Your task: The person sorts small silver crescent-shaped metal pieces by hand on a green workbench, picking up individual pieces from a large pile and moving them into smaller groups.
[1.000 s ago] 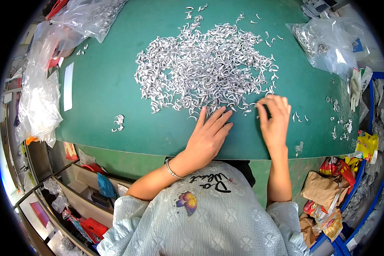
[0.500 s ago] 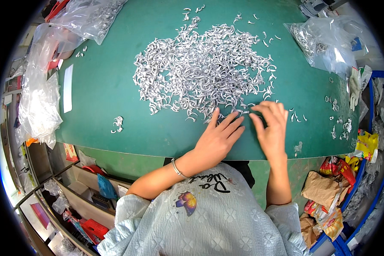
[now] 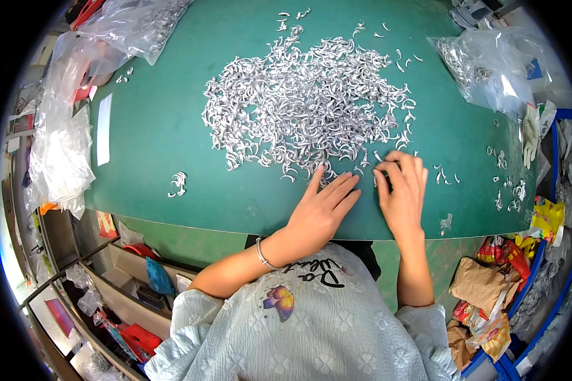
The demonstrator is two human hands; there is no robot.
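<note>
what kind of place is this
Probably a small workshop handling metal parts: a large heap of curved silvery pieces lies on a green worktable, and a clear plastic bag by its far right edge holds more silvery parts.

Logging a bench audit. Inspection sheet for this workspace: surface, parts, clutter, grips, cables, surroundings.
Surface: green tabletop; pale patch near the front edge, nature unclear.
Parts: broad pile of curved silvery pieces; small cluster to its left, more loose pieces at right.
Clutter: clear bag with silvery contents, upper right; white strip at left; pale glove by the right edge.
Left grip: bare hand, fingers spread, fingertips at the pile's near edge.
Right grip: bare hand, thumb and fingers curled beside loose pieces; hold unclear.
Cables: nothing seen.
Surroundings: brown paper bag, lower right.
</note>
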